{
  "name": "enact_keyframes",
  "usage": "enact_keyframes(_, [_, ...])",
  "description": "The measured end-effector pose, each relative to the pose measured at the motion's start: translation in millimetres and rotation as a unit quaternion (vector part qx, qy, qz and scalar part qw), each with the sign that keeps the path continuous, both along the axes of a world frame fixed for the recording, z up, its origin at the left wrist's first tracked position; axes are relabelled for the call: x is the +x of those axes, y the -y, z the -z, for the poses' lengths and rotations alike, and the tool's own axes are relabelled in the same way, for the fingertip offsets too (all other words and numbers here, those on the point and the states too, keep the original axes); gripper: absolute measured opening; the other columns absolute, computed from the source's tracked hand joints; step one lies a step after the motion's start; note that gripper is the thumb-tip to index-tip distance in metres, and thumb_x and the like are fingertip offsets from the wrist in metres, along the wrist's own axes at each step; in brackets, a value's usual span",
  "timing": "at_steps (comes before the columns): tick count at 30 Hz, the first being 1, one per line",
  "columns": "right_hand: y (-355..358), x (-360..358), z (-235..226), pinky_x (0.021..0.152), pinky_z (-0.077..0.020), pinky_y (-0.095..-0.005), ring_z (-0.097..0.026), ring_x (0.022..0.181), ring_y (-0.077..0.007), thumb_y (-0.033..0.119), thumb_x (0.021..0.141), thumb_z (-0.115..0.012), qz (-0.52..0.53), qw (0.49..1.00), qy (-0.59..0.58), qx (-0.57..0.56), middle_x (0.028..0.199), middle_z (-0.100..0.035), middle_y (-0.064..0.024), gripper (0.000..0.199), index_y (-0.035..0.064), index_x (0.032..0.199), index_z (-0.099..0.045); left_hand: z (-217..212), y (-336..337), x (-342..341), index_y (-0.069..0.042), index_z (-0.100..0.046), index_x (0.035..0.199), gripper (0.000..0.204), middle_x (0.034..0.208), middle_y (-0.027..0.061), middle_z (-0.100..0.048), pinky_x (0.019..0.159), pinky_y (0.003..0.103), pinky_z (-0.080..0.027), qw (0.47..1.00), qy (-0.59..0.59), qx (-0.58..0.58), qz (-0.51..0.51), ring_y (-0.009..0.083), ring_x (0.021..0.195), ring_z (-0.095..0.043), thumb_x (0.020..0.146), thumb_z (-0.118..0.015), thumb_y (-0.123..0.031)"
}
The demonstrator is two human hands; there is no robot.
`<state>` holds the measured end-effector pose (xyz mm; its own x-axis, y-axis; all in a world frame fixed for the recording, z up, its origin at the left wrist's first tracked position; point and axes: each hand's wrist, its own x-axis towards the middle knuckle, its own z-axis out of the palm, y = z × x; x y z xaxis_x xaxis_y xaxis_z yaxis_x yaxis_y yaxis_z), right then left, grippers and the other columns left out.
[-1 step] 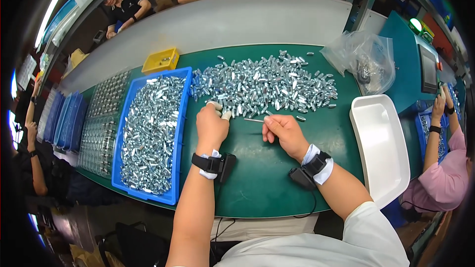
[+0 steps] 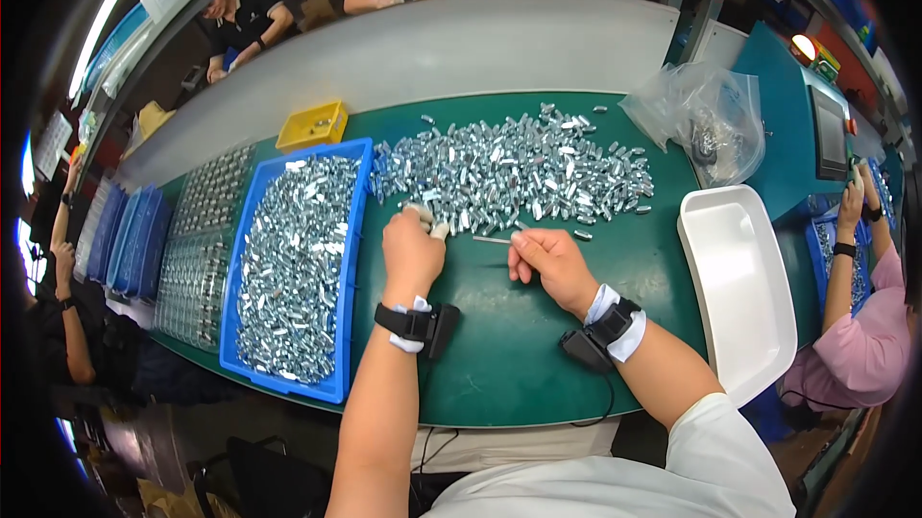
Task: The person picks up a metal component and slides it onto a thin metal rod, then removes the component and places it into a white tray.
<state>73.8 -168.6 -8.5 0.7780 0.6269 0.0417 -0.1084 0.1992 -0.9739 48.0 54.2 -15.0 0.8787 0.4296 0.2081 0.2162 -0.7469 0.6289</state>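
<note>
My left hand (image 2: 413,251) rests at the near left edge of a heap of small shiny metal cylinders (image 2: 519,168) on the green tabletop. Its fingers curl down among the pieces, with white covers on the fingertips; what they grip is hidden. Right of it, my right hand (image 2: 555,266) pinches a thin metal rod (image 2: 492,240) between thumb and forefinger. The rod points left toward my left hand, just short of the heap's near edge. Each wrist wears a black strap with a small black box over white cloth.
A blue tray (image 2: 348,302) full of similar metal pieces stands left, a yellow bin (image 2: 312,124) behind it. Clear compartmented trays (image 2: 187,273) lie farther left. Right are a white tub (image 2: 744,297), a plastic bag (image 2: 715,124) and a teal machine (image 2: 783,115). Other people sit around.
Both hands keep nearly the same pose, and the rod stays in my right hand. The lamp on the teal machine has turned from green to orange. The view has shifted slightly.
</note>
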Motion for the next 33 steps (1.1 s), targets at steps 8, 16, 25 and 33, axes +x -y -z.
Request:
enact_keyframes(8, [7.0,-4.9,7.1,0.057,-0.042,-0.0225,-0.053,0.058,-0.0083,0.026,0.099,-0.049,-0.002,1.0,-0.005,-0.004,0.059,-0.054,-0.0008,0.036,0.0011,0.075,-0.059,-19.3,17.8,-14.3,0.0,-0.062,0.093,0.022,0.086,0.0153,-0.066,0.065,0.037,-0.051,0.999,-0.039,-0.023,-0.005,0.0289,0.071,-0.064,0.078,-0.073,-0.012])
enact_keyframes(16, [2.8,0.8,0.9,0.058,-0.041,-0.0223,-0.052,0.059,-0.0084,0.026,0.1,-0.047,-0.005,1.0,0.005,-0.008,0.063,-0.056,-0.0024,0.036,0.001,0.076,-0.06,-39.0,27.2,-30.1,-0.002,-0.059,0.104,0.012,0.097,0.0102,-0.066,0.067,0.025,-0.052,0.828,0.043,-0.557,0.056,0.0169,0.08,-0.064,0.093,-0.056,-0.005])
enact_keyframes(25, [2.3,2.0,1.4,0.058,-0.0407,-0.0218,-0.051,0.059,-0.0074,0.025,0.1,-0.047,0.013,0.999,0.013,-0.033,0.064,-0.057,-0.0024,0.036,0.001,0.076,-0.06,-34.0,35.1,-32.4,0.0,-0.057,0.107,0.017,0.1,0.0139,-0.067,0.077,0.027,-0.054,0.816,0.068,-0.552,0.156,0.0194,0.088,-0.066,0.091,-0.058,-0.003])
enact_keyframes(33, [3.5,-7.5,4.3,0.05,-0.0378,-0.0216,-0.049,0.053,-0.0053,0.024,0.098,-0.05,0.023,0.996,0.053,-0.065,0.058,-0.055,0.0005,0.037,0.0016,0.07,-0.059,-27.1,54.0,-43.0,-0.001,-0.062,0.091,0.008,0.083,0.009,-0.068,0.065,0.024,-0.05,0.863,-0.012,-0.485,0.138,0.0131,0.071,-0.063,0.09,-0.063,-0.009])
